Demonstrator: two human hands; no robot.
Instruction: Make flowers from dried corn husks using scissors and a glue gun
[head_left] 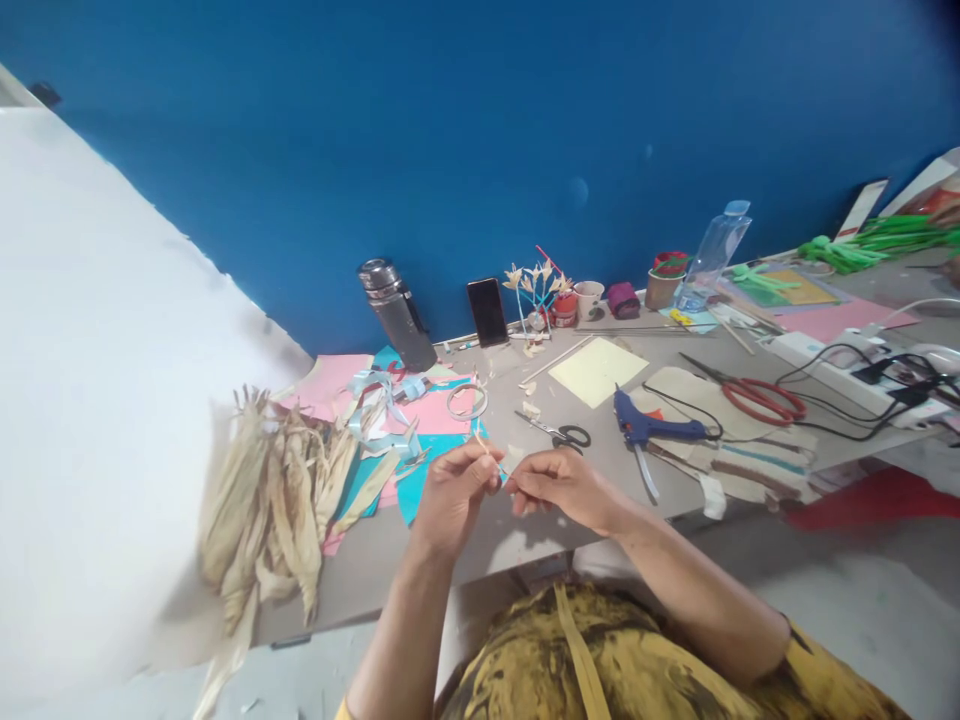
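My left hand [454, 495] is closed in a pinch on a thin pale strip [481, 440], whose end sticks up above the thumb. Close beside it, my right hand [559, 487] is pinched too, its fingertips at the strip's lower part; whether it grips the strip or another small piece I cannot make out. Just beyond my hands lie black-handled scissors [562, 433] and a roll of tape [467, 402]. Blue paper [420, 480] is spread under and left of my left hand. Dried corn husks [289, 500] hang over the table's left end.
A blue glue gun [652, 425] and red-handled shears [765, 398] lie right. Along the wall stand a flask [397, 315], a phone [487, 312], small husk flowers [536, 285], a paper cup [589, 298] and a tilted plastic bottle [712, 255]. Cables cross a power strip [832, 375].
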